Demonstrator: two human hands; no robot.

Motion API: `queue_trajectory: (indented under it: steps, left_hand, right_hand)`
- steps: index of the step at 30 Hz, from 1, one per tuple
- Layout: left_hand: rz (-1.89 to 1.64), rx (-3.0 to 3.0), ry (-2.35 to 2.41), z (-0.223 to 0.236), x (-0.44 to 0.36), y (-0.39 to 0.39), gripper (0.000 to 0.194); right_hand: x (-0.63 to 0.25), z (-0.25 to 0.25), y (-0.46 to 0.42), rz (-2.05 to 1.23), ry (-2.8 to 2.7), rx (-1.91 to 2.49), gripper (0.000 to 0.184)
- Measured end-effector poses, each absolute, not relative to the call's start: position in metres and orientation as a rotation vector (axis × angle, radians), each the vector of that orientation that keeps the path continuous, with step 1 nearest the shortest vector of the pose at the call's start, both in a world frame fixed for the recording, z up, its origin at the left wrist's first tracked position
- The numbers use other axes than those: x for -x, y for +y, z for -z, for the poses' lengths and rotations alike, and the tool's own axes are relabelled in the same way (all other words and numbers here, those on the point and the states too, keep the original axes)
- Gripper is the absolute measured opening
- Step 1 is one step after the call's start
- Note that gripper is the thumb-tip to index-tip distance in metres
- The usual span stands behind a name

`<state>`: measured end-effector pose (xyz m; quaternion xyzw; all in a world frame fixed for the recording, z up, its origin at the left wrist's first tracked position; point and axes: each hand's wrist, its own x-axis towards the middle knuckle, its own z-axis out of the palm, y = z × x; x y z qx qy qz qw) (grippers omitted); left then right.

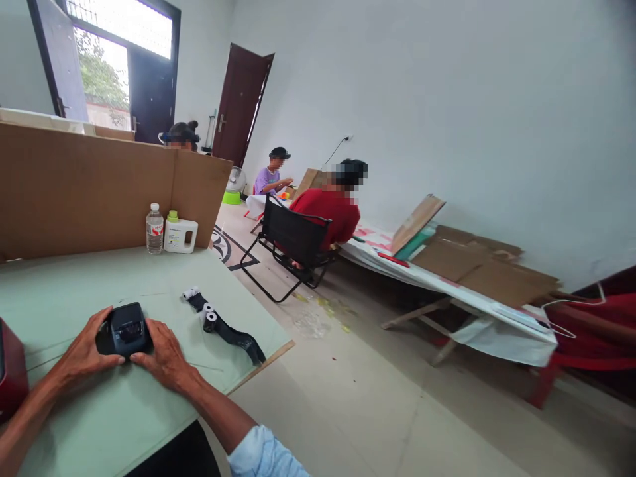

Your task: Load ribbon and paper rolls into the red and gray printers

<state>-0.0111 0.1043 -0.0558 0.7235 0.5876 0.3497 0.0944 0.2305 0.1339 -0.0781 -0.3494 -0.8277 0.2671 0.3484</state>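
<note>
A small black device (125, 328) with a square window in its top rests on the pale green table (99, 278). My left hand (82, 351) grips its left side and my right hand (163, 354) grips its right side, fingers curled round it. To the right of the device lie a few small white paper rolls (205, 310) on a black strip (238, 336).
A clear water bottle (154, 228) and a white jug with a green cap (179, 234) stand against a cardboard wall (84, 189). A dark red box (10, 368) sits at the left edge. Three people sit beyond; one in red occupies a black folding chair (291, 242) by a cardboard-laden low table (467, 291).
</note>
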Motion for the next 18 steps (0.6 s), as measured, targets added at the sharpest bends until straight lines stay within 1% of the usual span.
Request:
queue_trajectory:
  steps: [8,12,18]
  left_hand:
    - [-1.106,-2.196,1.732,0.071,0.014,0.105,0.1]
    - [-1.158,-2.221,1.727,0.077,0.016,0.106,0.097]
    - [-1.191,-2.171,1.727,0.074,0.009,0.098,0.095]
  right_hand:
    - [-0.233,0.082,0.132,-0.64,-2.137,0.847,0.087]
    - [-0.232,0.086,0.134,-0.607,-2.144,0.845,0.089]
    - [-0.233,0.097,0.134,-0.563,-2.129,0.801,0.089]
